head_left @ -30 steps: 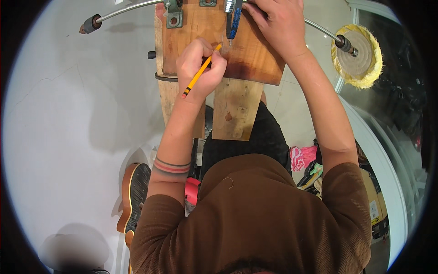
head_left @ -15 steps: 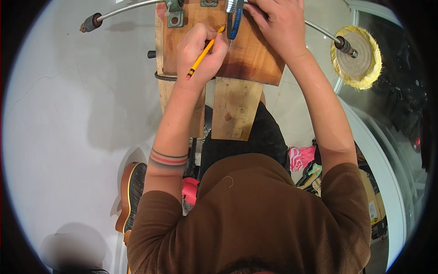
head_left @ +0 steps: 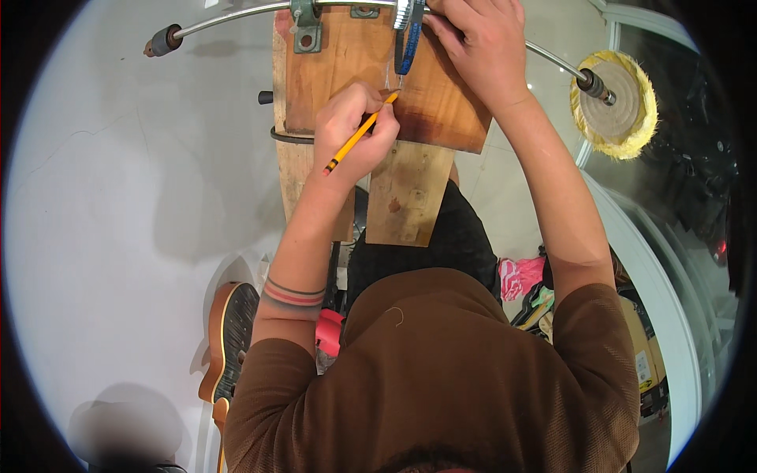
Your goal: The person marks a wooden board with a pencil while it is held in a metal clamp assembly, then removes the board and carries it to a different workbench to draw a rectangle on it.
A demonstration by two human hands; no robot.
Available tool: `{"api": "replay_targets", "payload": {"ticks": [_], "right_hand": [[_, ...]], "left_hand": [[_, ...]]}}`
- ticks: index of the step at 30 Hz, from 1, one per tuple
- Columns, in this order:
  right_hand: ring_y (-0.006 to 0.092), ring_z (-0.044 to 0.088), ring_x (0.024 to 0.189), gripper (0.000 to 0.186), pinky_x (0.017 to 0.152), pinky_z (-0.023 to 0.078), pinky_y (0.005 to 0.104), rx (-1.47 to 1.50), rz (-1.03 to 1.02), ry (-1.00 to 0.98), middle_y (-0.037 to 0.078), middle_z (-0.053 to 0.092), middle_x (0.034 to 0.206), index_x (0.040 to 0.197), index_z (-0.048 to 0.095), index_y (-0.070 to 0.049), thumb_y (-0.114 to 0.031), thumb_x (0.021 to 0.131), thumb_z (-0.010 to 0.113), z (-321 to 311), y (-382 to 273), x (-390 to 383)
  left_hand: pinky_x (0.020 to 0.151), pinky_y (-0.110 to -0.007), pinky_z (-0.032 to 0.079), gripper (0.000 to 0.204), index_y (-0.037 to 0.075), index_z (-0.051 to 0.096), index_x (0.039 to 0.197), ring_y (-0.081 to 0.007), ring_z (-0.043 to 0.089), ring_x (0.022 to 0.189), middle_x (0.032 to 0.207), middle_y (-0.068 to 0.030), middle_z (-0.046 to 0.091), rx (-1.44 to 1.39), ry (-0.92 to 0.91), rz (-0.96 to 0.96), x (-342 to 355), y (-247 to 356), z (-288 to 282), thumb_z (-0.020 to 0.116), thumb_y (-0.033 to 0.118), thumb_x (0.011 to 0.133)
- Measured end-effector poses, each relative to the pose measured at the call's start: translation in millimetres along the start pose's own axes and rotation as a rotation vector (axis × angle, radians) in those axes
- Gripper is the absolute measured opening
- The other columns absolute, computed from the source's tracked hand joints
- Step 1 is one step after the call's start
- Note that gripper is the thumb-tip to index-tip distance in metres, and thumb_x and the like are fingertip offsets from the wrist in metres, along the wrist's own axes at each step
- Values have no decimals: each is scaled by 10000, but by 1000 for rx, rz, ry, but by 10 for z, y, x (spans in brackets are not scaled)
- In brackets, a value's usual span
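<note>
One yellow pencil [head_left: 347,148], black-banded beside its pink eraser, slants across your left hand [head_left: 339,122], its dark point over the reddish-brown wooden board [head_left: 453,110] near pale marks. Your left thumb and fingers pinch the barrel close to that point; the eraser end juts back past the board's near edge. Your right hand [head_left: 482,47] covers the board's far right part, thumb beside a looped belt [head_left: 408,59]; whether its fingers grip anything cannot be told. The belt hangs just beyond the pencil's point, hiding a strip of board. Bearing block [head_left: 306,35], green, occupies the board's far left; a yellow-fringed buffing wheel [head_left: 627,118] stands well off its right side.
</note>
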State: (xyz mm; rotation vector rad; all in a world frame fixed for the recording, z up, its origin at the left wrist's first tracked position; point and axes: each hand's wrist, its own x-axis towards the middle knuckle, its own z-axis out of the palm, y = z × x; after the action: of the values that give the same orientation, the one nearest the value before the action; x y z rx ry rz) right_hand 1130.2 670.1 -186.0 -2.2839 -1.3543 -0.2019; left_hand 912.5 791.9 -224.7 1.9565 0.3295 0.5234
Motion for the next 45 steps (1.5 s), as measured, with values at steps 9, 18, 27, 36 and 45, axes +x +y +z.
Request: {"api": "replay_targets", "payload": {"ticks": [9,18,27,36,45], "right_hand": [[309,631,1063,218,1021,441,495,2,-55,67,40,687,1052,1021,719,-122,-226,883,851,83,97,-37],[367,595,1269,384,1259,363,586,63,-39,-135,125,647,1262,1284,677,-97,-50,911,751,-523,19,-128],[408,579,1256,417,1116,452,519,290,-131,-198,178,623,1280,1304,659,-67,8,900,733,-993,361,-154],[424,716,914,193,842,559,531,484,-456,-624,178,731,923,1071,688,-81,-272,1043,681,-1223,228,-327],[457,731,891,285,823,577,560,483,-595,-952,195,752,879,1134,703,-72,-334,1118,594,-1245,172,-964]], "left_hand": [[752,-337,524,135,10,649,1045,-250,647,829,971,-134,652,-143,64,-221,-299,368,-31,701,-76,954],[936,-442,579,233,32,717,1216,-419,700,1090,1213,-188,680,92,-47,-206,-1180,768,-316,724,-21,989],[971,-418,563,204,-1,710,1232,-389,715,1092,1179,-201,717,282,436,-386,-1324,1333,-341,682,13,1030],[709,-501,449,301,-7,542,837,-427,562,804,813,-201,519,467,425,-549,-1558,2332,479,738,145,1007],[751,-527,486,293,2,656,960,-445,625,867,895,-207,633,463,505,-794,-2332,2744,1301,659,265,1090]]}}
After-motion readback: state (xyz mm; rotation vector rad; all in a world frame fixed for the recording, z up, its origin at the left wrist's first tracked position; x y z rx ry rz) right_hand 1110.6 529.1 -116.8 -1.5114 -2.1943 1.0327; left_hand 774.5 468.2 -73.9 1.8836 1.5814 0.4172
